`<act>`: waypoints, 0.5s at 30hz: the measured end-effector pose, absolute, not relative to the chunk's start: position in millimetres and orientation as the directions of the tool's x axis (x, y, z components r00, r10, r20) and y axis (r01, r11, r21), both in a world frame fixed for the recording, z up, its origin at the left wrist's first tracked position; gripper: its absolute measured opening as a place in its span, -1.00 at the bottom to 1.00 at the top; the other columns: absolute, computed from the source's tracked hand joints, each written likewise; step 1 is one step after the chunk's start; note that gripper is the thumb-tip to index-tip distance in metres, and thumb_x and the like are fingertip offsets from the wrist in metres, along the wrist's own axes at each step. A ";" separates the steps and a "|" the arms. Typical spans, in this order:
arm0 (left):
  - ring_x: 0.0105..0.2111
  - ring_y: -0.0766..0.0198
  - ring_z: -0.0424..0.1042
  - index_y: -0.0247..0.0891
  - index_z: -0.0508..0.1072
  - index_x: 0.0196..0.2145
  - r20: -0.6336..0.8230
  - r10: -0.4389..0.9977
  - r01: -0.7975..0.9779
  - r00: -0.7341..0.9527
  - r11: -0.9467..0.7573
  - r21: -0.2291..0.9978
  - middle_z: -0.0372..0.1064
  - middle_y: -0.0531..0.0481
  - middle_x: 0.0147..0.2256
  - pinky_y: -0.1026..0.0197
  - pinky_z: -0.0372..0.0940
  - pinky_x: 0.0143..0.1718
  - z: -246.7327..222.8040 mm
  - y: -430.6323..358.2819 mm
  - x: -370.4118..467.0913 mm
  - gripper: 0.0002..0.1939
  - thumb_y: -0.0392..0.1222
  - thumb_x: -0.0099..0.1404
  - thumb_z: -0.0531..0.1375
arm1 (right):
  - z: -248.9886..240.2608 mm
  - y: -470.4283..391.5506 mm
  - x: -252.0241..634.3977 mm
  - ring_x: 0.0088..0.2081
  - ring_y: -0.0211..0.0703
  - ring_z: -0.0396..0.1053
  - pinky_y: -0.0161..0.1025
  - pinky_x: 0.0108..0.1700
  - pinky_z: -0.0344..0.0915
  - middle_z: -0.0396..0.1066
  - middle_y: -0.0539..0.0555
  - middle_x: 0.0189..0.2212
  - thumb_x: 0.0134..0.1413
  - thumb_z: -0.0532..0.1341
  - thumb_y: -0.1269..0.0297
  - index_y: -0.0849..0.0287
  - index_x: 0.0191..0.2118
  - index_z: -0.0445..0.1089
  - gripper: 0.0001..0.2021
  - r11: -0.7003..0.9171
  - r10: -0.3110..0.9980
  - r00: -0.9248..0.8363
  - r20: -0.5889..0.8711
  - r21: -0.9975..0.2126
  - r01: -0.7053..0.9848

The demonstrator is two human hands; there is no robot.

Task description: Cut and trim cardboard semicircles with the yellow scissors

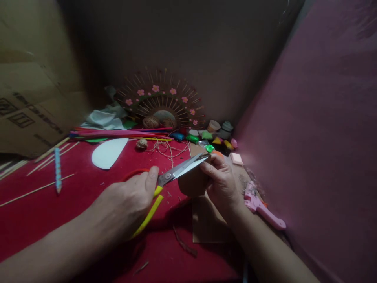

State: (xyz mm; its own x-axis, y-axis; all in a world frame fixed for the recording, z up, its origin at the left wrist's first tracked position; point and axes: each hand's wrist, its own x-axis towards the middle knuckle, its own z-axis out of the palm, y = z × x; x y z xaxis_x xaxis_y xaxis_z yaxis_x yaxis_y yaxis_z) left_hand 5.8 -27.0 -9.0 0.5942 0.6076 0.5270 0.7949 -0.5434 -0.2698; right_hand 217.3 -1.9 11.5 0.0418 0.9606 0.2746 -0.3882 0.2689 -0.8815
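My left hand (pixel 131 198) is closed round the yellow and red handles of a pair of scissors (pixel 169 175). The blades point up and to the right, slightly parted, with their tips by the top edge of a brown piece (pixel 193 182). My right hand (pixel 220 179) pinches that brown piece at its right side, thumb near the blade tips. Something small and dark lies at the tips, too small to make out. Below the hands a flat brown cardboard sheet (pixel 207 224) rests on the red cloth (pixel 97 243).
A pink glue gun (pixel 262 208) lies at the right. Behind stand a decorated fan shape (pixel 172 91), colourful clay packets (pixel 193 138) and a twine ball (pixel 141 144). At the left are a white cutout (pixel 108 154), a blue pencil (pixel 57 169), sticks and a cardboard box (pixel 35 98).
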 end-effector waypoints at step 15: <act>-0.28 0.10 0.48 -0.53 0.00 0.16 0.581 0.615 0.774 0.533 -0.632 -0.041 0.43 -0.34 -0.22 0.14 0.40 -0.37 -17.8 -17.6 -8.3 -0.50 -0.23 0.32 -0.16 | 13.8 4.2 219.3 -0.48 -0.30 0.24 -0.32 -0.37 0.15 0.36 -0.14 -0.56 -0.30 0.36 0.35 0.08 -0.51 0.38 -0.85 0.187 0.982 0.110 0.152 -0.855 -0.483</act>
